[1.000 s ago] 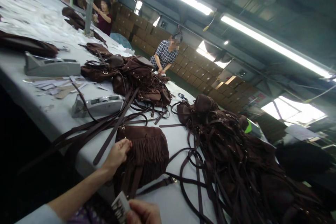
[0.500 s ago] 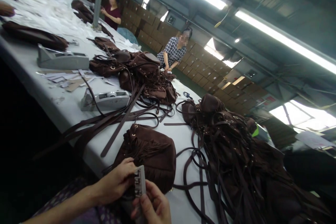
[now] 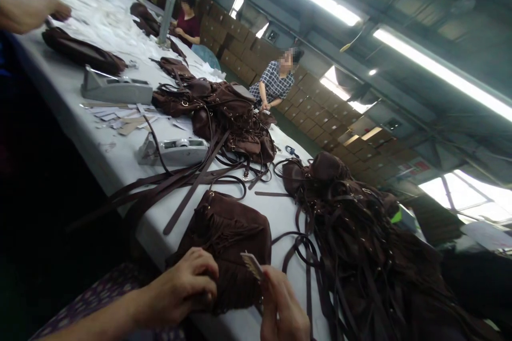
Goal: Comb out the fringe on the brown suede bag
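My right hand (image 3: pixel 282 303) grips a flat pale strip with comb-like teeth along one edge (image 3: pixel 253 265), held up in front of a dark brown fringed bag (image 3: pixel 240 224). The strip's lower part is hidden in the fingers. Against the bag's near left side, my left hand (image 3: pixel 192 282) is closed with curled fingers; what they hold, if anything, is hidden. The bag lies on the near edge of the white table (image 3: pixel 148 224), its fringe hanging across its front.
Brown bags with long straps pile up on the right (image 3: pixel 360 234) and farther back (image 3: pixel 224 106). Two grey tape dispensers (image 3: pixel 176 152) (image 3: pixel 116 88) stand by paper strips (image 3: pixel 128 117). Another person's hand (image 3: pixel 56 8) is at the upper left. A person in a checked shirt (image 3: pixel 272 82) is across the table.
My right hand has moved right and turned the toothed strip, drawing it away from my left hand. My left hand stays by the bag. The other person's hand has come farther into view.
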The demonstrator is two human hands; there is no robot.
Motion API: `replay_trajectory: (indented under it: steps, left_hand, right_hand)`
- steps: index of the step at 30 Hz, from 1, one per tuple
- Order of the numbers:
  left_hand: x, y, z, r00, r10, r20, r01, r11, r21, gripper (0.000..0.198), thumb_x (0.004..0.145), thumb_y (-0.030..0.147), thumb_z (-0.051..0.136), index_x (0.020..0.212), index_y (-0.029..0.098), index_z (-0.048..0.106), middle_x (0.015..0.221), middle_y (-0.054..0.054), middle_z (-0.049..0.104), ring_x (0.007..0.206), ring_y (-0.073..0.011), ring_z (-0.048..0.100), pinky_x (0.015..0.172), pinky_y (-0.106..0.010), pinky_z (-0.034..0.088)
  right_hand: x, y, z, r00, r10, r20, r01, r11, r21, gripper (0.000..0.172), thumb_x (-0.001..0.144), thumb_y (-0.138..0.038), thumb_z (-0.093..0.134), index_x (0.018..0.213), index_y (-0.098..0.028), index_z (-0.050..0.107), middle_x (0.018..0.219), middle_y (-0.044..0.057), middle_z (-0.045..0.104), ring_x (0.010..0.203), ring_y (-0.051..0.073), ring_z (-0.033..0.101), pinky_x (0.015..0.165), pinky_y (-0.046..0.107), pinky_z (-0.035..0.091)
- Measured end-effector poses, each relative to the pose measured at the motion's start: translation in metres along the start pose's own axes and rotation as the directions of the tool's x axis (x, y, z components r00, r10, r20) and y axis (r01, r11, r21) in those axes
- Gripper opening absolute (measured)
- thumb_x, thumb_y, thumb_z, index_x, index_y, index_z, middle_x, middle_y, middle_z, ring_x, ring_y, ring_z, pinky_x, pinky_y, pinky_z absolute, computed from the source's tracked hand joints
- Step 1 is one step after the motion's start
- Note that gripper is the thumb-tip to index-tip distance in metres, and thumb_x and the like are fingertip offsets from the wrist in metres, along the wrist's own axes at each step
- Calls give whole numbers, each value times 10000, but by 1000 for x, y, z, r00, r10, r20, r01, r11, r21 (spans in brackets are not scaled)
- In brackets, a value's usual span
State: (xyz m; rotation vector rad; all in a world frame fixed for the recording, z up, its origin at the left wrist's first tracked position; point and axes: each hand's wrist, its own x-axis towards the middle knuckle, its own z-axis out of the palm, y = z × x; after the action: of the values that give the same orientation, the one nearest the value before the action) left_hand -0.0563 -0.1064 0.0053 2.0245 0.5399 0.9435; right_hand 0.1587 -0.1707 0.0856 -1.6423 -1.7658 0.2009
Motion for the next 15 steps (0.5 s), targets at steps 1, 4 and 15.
replay_trajectory:
  steps: [1, 4, 15]
  left_hand:
    - [-7, 13, -7, 998, 28, 50, -30, 998, 53, 167, 887, 178, 485, 911, 250, 633, 1029, -69, 640, 1030, -235, 541, 921, -387, 392]
    - [-32, 45, -27, 968, 32, 248, -39, 999, 23, 239, 892, 181, 485, 1019, 301, 647, 1096, -69, 672, 997, -236, 583, 891, -389, 443]
    - [27, -57, -36, 747, -447, -492, 505, 863, -17, 692, 852, 381, 546, 1440, 177, 245, 1374, -175, 449, 1220, -299, 493, 1010, -469, 414]
  right_hand:
    - [4, 4, 2, 997, -64, 41, 67, 995, -79, 297, 945, -299, 413, 1122, -241, 645, 956, 102, 665, 825, 235, 642, 719, 316, 501]
    - [15, 6, 13, 960, -116, 255, 181, 952, -249, 356, 934, -177, 329, 1152, -214, 608, 846, 71, 637, 680, 189, 629, 603, 265, 474]
    - [55, -28, 67, 831, -9, 557, 325, 819, -473, 524, 781, 17, 403, 1210, -219, 589, 918, 54, 658, 761, 170, 645, 621, 215, 421]
